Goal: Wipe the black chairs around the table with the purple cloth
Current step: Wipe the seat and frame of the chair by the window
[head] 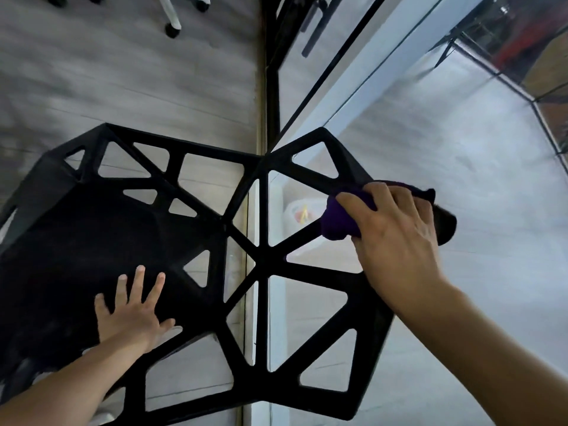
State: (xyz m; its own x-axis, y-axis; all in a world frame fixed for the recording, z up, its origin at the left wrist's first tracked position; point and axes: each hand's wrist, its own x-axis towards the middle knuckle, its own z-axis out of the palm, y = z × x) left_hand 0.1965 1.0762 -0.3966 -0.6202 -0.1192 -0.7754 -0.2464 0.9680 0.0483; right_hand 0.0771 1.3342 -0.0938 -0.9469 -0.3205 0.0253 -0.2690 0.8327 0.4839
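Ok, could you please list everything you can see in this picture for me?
black chair: one, black, centre of view, lattice of cut-outs
purple cloth: one, purple, bunched on the chair's upper right edge
floor: one, grey wood-look, left half
glass partition: one, clear with black frame, right half
rolling chair base: one, white legs with black castors, top left
pale container: one, whitish, seen through the chair's cut-outs, contents unclear
left hand: one, flat on the chair's solid panel, fingers spread, lower left
right hand: one, fingers curled round the purple cloth, right of centre
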